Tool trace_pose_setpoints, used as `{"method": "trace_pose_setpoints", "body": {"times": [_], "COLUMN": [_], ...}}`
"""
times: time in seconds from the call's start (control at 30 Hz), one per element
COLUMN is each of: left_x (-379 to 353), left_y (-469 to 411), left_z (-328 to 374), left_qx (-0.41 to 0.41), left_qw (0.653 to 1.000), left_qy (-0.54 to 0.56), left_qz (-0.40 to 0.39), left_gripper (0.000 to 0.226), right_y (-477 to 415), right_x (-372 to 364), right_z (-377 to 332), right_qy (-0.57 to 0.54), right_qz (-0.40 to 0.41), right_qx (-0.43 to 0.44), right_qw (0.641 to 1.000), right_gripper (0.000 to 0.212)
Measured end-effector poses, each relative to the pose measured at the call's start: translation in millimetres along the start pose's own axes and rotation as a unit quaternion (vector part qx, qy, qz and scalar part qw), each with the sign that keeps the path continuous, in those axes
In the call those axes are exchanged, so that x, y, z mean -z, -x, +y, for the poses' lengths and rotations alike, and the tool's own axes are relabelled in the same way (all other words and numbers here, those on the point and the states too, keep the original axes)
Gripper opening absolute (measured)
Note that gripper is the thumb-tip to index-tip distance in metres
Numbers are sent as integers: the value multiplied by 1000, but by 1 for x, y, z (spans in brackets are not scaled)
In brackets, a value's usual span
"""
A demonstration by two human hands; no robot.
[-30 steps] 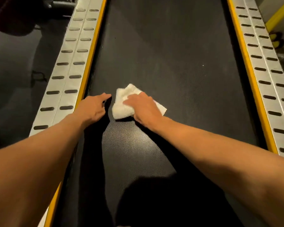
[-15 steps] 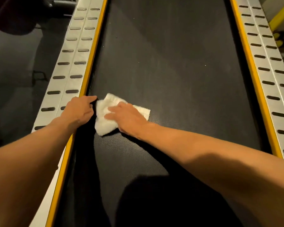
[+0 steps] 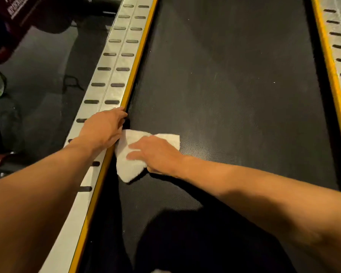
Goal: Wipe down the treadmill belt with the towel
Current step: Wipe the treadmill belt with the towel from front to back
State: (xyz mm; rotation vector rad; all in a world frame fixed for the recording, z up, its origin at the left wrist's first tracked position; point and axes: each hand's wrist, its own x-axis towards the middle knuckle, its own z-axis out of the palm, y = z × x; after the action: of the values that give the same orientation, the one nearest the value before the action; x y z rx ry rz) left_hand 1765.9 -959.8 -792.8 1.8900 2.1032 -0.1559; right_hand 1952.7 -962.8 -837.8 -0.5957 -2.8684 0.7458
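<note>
The white towel [image 3: 129, 168] lies on the black treadmill belt [image 3: 224, 85] at its left edge, under the right hand [image 3: 159, 154], beside the slotted metal rail [image 3: 115, 62].

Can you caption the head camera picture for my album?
Right hand presses a white towel on the treadmill belt; left hand rests on the side rail.
</note>
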Motion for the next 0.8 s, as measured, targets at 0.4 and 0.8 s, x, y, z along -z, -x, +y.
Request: {"method": "trace_pose_setpoints", "body": {"times": [0.4, 0.8], "left_x": [5, -5], "left_y": [9, 26], "left_z": [10, 1], "left_qx": [10, -30], "left_qw": [996, 999], "left_qy": [88, -34], "left_qz": [6, 6], "left_gripper": [51, 54], "right_y": [-8, -7], "right_x": [9, 8], "right_z": [4, -10], "right_qy": [29, 26], "right_qz": [-38, -33], "right_qx": [48, -45], "right_qw": [998, 998], "right_gripper": [54, 49]}}
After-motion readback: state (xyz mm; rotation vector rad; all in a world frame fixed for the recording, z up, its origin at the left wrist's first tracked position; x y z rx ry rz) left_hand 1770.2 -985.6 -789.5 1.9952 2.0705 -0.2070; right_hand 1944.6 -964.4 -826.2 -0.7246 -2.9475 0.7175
